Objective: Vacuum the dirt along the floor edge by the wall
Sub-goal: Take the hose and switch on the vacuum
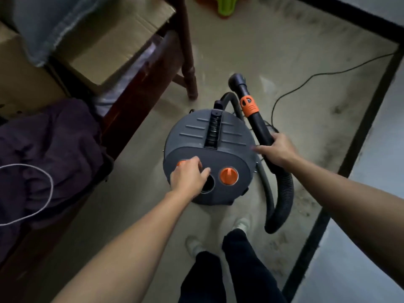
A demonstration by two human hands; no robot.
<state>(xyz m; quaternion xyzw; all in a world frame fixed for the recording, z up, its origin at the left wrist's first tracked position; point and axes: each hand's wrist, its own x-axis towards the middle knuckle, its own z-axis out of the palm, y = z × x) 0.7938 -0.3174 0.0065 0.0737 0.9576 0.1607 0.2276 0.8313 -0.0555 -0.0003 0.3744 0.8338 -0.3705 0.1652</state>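
Standing over the vacuum (209, 138), the person's left hand (189, 177) covers an orange knob (180, 164), fingers bent, grip unclear. The right hand (275, 149) clasps the tube (260, 127). Dirt (337, 110) lines the skirting (369, 119) at right. The nozzle (237, 80) is best lowered there once the vacuum is switched on.

A single view, from a wide-angle camera on the person's head, faces forward and steeply down. It looks almost straight onto the top of the vacuum (209, 149), close below at mid-frame. Both forearms run in from the lower corners: the left hand (188, 176) grips a knob (180, 163), the right hand (276, 150) the wand (260, 127). The person's own feet (241, 224) show at the bottom (straight lines bow near the edges). The wall (389, 127) runs along the right.
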